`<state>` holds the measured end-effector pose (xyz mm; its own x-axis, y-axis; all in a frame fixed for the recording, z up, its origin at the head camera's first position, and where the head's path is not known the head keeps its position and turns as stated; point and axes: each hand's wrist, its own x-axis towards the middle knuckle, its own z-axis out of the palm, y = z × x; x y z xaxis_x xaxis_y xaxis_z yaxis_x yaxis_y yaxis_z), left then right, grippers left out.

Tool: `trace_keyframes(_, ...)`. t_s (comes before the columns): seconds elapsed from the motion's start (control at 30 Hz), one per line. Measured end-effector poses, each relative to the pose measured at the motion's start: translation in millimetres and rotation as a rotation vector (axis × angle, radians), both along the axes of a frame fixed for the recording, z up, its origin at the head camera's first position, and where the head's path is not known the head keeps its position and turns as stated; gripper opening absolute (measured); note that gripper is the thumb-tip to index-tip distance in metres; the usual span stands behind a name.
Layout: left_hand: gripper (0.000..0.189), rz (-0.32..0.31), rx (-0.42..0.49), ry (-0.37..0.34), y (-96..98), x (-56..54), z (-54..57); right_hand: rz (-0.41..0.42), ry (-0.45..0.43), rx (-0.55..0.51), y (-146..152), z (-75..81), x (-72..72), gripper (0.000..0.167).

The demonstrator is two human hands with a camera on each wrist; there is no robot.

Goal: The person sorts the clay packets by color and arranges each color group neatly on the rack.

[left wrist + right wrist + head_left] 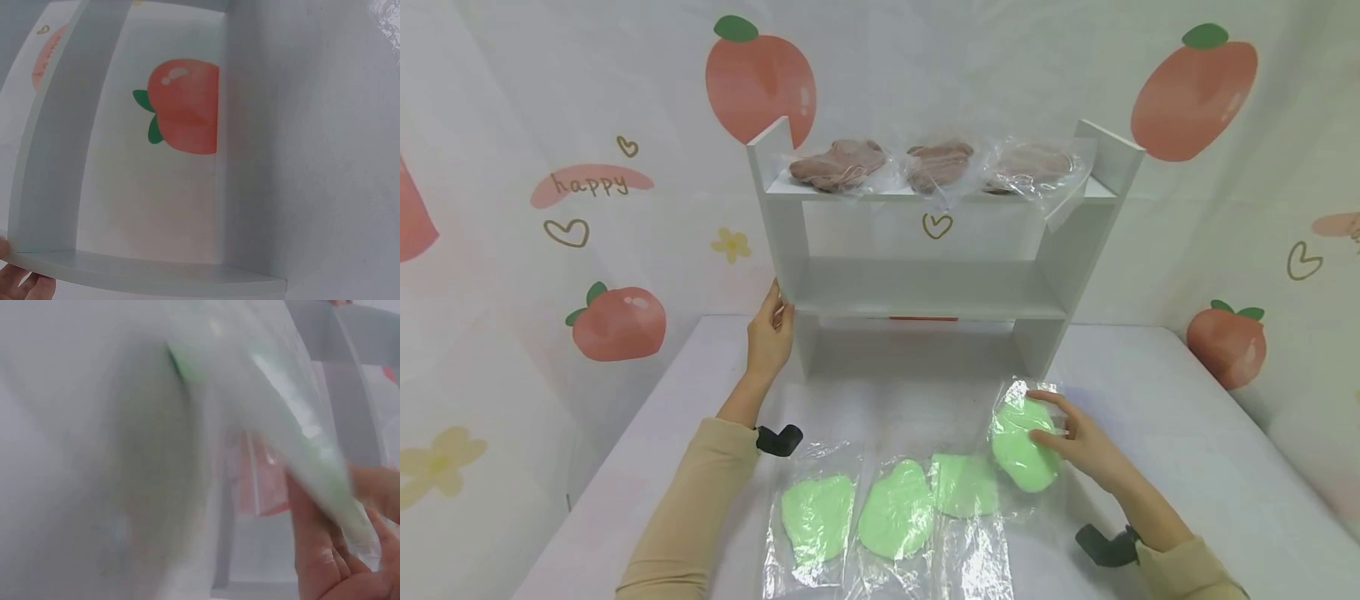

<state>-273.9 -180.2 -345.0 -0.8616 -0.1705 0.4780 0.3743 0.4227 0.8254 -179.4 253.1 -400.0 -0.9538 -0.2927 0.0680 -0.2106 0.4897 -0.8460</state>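
My left hand grips the left side panel of a white shelf unit, near the level of its middle board. In the left wrist view the fingers lie on the outer face of the panel. My right hand pinches the right side of a clear plastic bag with a flat light-green piece in it. This bag is raised and tilted in front of the shelf's right end. Close up in the right wrist view, the bag is blurred between thumb and fingers.
Three more bagged green pieces lie in a row on the white table: left, middle and right. Three bagged brown pieces rest on the top shelf: left, middle and right. A fruit-printed curtain hangs behind.
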Motion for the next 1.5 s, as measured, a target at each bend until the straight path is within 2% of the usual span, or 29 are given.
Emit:
trace_keyframes(0.23,0.052,-0.003,-0.001,-0.016,-0.6,0.5,0.4,-0.094,0.088,-0.014,-7.4,10.0,-1.5,0.042)
trace_keyframes(0.57,0.052,-0.001,0.007,-0.027,-0.3,0.6,0.7,-0.158,0.088,-0.044,-24.5,33.6,-5.8,0.035)
trace_keyframes(0.7,0.052,-0.004,0.011,-0.036,-0.5,0.5,0.6,-0.111,0.093,-0.075,-32.1,46.3,-7.5,0.038)
trace_keyframes(0.9,0.052,-0.003,0.005,-0.039,-0.8,-0.3,0.2,0.027,0.099,-0.157,-41.2,62.9,-10.6,0.047)
trace_keyframes(1.07,0.052,0.001,-0.006,-0.032,-1.5,-1.9,-1.1,0.109,0.096,-0.159,-48.2,73.4,-14.9,0.057)
trace_keyframes(1.27,0.052,0.008,-0.006,-0.021,-1.2,-0.7,-0.9,0.129,0.06,-0.199,-60.8,83.4,-20.6,0.059)
trace_keyframes(1.5,0.052,0.004,-0.015,-0.01,-1.2,-0.8,-0.8,0.099,0.073,-0.249,-79.6,92.3,-31.2,0.052)
